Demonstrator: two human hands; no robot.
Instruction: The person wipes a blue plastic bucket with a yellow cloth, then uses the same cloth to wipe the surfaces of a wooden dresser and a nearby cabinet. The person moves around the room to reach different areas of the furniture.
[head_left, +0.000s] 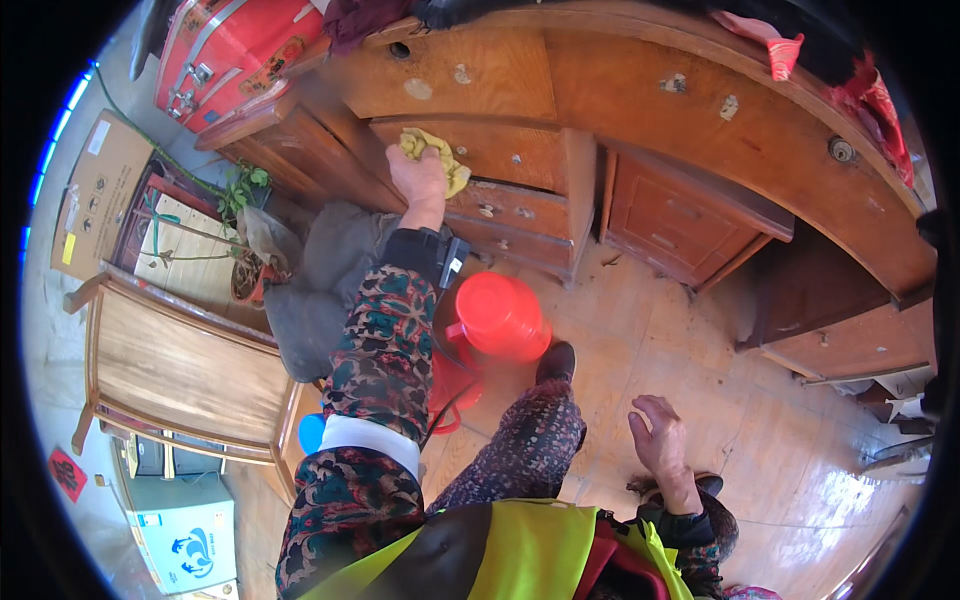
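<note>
My left hand (420, 180) grips a crumpled yellow cloth (442, 156) and holds it against the front of an upper wooden drawer (517, 154). Below that drawer lie two more worn drawer fronts, one with a pale knob (486, 211). Low on the right, my right hand (661, 435) hangs above the tiled floor. Its fingers are slightly bent and apart, with nothing in them. A dark device (454, 261) is strapped near my left wrist, and a cable runs back from it along the sleeve.
Red plastic vessels, one a jug-like container (501, 315), stand by my foot. A dark padded seat (322, 285), a potted plant (251, 276) and a wooden chair (187, 360) are on the left. A wooden cabinet (675, 217) stands under the curved-looking desk edge (637, 30).
</note>
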